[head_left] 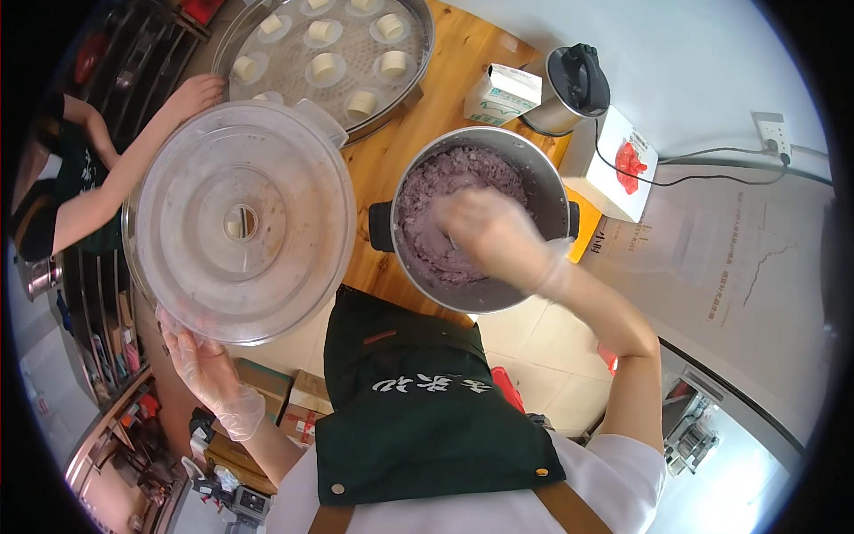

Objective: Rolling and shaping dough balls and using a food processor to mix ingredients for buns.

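My gloved right hand [494, 236] is sunk into the purple dough [436, 222] in the metal pot [543, 178], fingers curled loosely in it; motion blur hides whether I've gripped a lump. It looks soft and sticky, best scooped from underneath. My gloved left hand [209, 369] is spread open under the rim of the clear plastic lid [240, 222], at its seven o'clock; it looks light but slippery. At twelve o'clock, a steamer tray [418, 53] on the table [445, 80] holds pale dough rolls [327, 64]. Another person's hand [197, 91] rests at ten o'clock.
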`<state>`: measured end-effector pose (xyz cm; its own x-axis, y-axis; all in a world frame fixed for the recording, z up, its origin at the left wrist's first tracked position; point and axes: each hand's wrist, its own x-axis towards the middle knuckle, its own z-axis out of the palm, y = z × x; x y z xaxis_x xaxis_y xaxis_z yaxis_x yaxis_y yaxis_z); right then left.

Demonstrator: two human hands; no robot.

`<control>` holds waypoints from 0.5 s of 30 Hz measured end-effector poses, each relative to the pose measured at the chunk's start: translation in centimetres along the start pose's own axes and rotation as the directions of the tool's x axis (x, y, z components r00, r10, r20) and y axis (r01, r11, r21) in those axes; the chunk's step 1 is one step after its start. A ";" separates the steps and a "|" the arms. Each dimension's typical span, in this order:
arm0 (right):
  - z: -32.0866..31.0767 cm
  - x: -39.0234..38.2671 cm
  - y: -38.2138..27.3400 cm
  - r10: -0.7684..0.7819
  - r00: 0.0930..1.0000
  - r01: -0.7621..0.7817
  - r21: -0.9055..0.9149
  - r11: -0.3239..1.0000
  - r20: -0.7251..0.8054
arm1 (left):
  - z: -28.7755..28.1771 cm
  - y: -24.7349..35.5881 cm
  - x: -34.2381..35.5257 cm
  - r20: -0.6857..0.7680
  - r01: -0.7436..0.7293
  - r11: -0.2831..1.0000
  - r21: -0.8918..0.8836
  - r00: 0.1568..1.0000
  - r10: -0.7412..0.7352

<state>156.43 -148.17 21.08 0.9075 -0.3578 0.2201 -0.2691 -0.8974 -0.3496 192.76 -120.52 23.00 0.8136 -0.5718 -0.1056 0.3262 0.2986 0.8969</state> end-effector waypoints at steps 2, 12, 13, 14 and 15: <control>2.9 0.2 -2.1 0.044 0.986 -0.016 -0.172 0.985 0.159 | -0.3 0.1 0.0 -0.019 -0.003 1.000 0.016 1.000 0.003; 9.6 -0.5 -1.7 0.180 0.899 -0.042 -0.332 0.943 0.398 | -2.2 0.9 -1.0 -0.073 0.001 0.997 0.079 0.997 0.005; 10.0 -0.7 -1.8 0.180 0.899 -0.040 -0.333 0.942 0.400 | -2.3 0.9 -1.1 -0.073 -0.001 0.997 0.077 0.997 0.006; 10.0 -0.8 -2.0 0.215 0.907 -0.082 -0.348 0.934 0.362 | -2.5 0.9 -1.1 -0.074 -0.003 0.997 0.075 0.997 0.008; 10.1 -0.9 -2.1 0.249 0.913 -0.124 -0.362 0.924 0.323 | -2.6 0.9 -1.1 -0.076 -0.002 0.997 0.074 0.997 0.008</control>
<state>159.48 -143.36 12.39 0.8657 -0.4669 -0.1807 -0.4780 -0.8781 -0.0211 193.42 -117.66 22.85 0.8501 -0.5101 -0.1307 0.2880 0.2426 0.9264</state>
